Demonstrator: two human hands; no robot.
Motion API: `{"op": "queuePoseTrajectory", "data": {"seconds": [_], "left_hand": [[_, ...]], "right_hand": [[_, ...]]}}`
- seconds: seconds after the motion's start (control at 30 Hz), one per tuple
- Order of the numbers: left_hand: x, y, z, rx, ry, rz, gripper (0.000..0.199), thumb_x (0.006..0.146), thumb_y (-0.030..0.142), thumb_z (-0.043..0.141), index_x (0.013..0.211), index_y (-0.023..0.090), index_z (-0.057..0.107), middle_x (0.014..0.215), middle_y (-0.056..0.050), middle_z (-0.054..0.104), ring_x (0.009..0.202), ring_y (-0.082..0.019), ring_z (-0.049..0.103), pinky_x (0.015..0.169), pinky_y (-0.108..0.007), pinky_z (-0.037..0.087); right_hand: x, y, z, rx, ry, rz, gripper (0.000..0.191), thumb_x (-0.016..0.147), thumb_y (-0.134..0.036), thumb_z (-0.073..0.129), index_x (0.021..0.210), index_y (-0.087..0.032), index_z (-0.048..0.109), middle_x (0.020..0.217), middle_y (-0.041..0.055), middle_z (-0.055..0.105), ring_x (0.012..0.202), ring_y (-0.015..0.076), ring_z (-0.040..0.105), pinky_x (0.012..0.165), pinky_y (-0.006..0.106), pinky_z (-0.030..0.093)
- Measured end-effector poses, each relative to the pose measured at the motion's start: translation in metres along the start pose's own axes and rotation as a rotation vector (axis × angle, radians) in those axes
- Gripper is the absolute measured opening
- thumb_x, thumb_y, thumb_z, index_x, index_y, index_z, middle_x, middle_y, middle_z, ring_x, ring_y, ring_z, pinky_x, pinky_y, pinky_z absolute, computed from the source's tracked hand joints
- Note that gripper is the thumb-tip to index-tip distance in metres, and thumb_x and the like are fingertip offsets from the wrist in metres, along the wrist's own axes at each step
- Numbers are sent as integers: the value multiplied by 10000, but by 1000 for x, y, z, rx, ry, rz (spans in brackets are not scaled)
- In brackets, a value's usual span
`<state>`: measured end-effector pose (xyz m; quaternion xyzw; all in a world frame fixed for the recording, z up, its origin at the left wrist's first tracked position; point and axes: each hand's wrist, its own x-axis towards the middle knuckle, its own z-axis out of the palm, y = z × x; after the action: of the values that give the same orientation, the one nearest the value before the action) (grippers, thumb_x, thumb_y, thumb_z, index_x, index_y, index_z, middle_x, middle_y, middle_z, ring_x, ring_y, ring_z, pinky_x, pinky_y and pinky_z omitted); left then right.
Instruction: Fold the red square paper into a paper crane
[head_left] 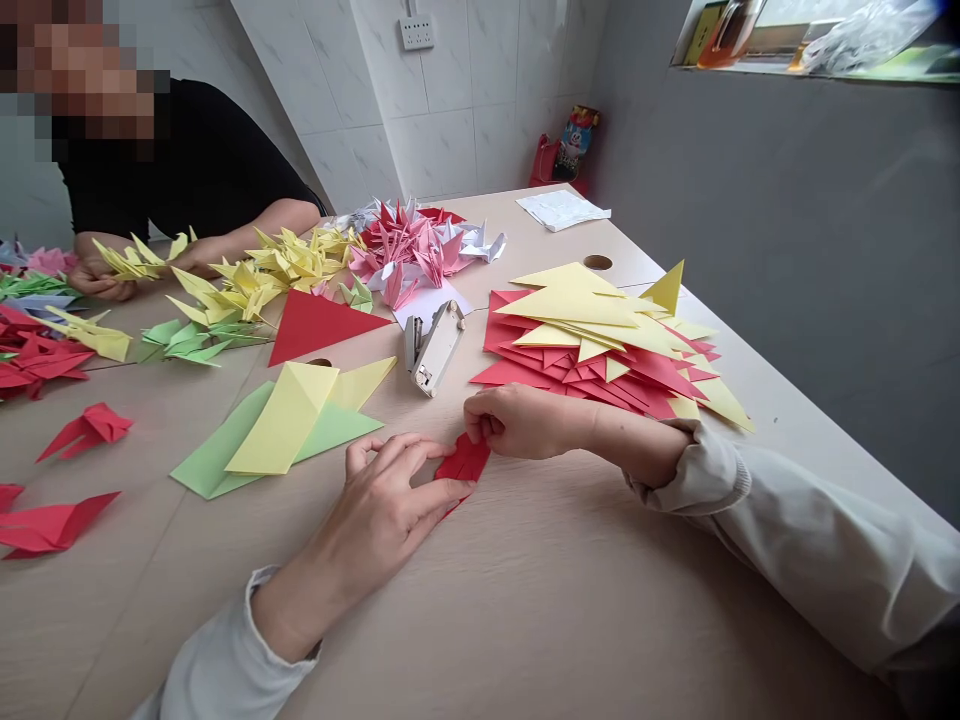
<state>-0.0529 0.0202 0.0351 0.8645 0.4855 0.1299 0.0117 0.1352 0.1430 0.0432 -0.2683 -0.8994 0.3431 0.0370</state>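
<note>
Just in front of me on the table lies a small piece of red folded paper [463, 460]. My left hand [382, 490] holds its left side, fingers reaching out over the paper's edges. At its upper right corner, the fingers of my right hand [517, 418] are closed in a pinch on the paper. Part of the paper is hidden under my fingers. Beyond my hands stands a white and grey stapler [437, 350]. Close to my right hand is a pile of red and yellow folded paper sheets [592, 335].
Yellow and green folded sheets [289, 425] and a red paper triangle [322, 328] lie left of the stapler. Finished-looking paper cranes [412, 245] heap up behind. Across the table, a person in black [225, 150] handles yellow folded cranes [135, 260]. Red folded pieces [90, 430] lie far left.
</note>
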Motion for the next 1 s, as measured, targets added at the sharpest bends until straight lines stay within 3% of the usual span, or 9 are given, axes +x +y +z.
{"op": "queuePoseTrajectory", "data": {"seconds": [0.1, 0.2, 0.3, 0.4, 0.53, 0.63, 0.7, 0.83, 1.0], "left_hand": [[0, 0, -1, 0, -5, -4, 236, 925, 194, 510, 995, 323, 694, 1108, -74, 630, 1076, -254, 549, 848, -444, 270], [-1, -1, -2, -16, -17, -3, 243, 933, 202, 496, 1012, 329, 687, 1109, -63, 629, 1090, -253, 548, 859, -440, 264], [-2, -6, -1, -69, -33, 3, 261, 939, 208, 485, 1046, 360, 668, 1139, -34, 632, 1110, -245, 549, 885, -435, 255], [-2, -14, 3, -171, -42, -54, 261, 923, 192, 505, 1084, 356, 627, 1185, -1, 639, 1141, -232, 547, 925, -421, 262], [0, -18, 6, -365, 40, -230, 225, 885, 243, 569, 1104, 293, 567, 1192, -13, 641, 1136, -215, 553, 953, -374, 349], [0, -10, 6, -404, 411, -362, 135, 876, 268, 577, 1008, 247, 557, 1134, -44, 606, 1077, -209, 548, 905, -334, 406], [1, -1, 6, -446, 599, -463, 89, 861, 278, 600, 868, 226, 529, 914, -19, 581, 896, -182, 551, 796, -292, 428], [7, 16, 12, -882, 372, -575, 172, 877, 348, 584, 797, 206, 529, 728, 13, 544, 685, -142, 516, 638, -245, 426], [11, 22, 11, -1076, 437, -605, 150, 880, 341, 578, 860, 193, 579, 797, -11, 621, 746, -150, 566, 677, -243, 448]], "right_hand": [[-3, 3, 1, 74, -18, -56, 134, 728, -64, 577, 795, -155, 647, 749, -4, 608, 631, 92, 505, 542, 182, 378], [-7, 11, 5, 101, -12, -271, 115, 771, -120, 646, 857, -176, 697, 865, 20, 602, 716, 100, 555, 640, 191, 438], [-9, 20, 9, 6, 60, -526, 113, 846, -150, 621, 888, -196, 714, 942, 49, 616, 830, 121, 583, 768, 221, 450], [-9, 20, 12, -189, 112, -648, 136, 901, -182, 564, 887, -188, 700, 923, 65, 652, 824, 147, 565, 769, 255, 442], [-11, 13, 18, -397, 208, -651, 181, 925, -177, 494, 840, -154, 651, 850, 75, 641, 743, 155, 525, 677, 266, 416], [-13, 6, 23, -361, 399, -526, 153, 893, -125, 470, 819, -145, 603, 784, 50, 595, 640, 121, 475, 567, 233, 368], [-15, 0, 28, -284, 575, -394, 140, 845, -73, 460, 808, -151, 571, 759, 31, 566, 594, 100, 443, 519, 213, 335], [-19, -14, 37, -202, 757, -369, 115, 829, -84, 471, 798, -174, 536, 738, 19, 553, 597, 98, 451, 520, 207, 341], [-22, -22, 42, -92, 754, -403, 104, 843, -86, 499, 861, -184, 528, 767, 22, 565, 625, 103, 492, 554, 210, 385]]}}
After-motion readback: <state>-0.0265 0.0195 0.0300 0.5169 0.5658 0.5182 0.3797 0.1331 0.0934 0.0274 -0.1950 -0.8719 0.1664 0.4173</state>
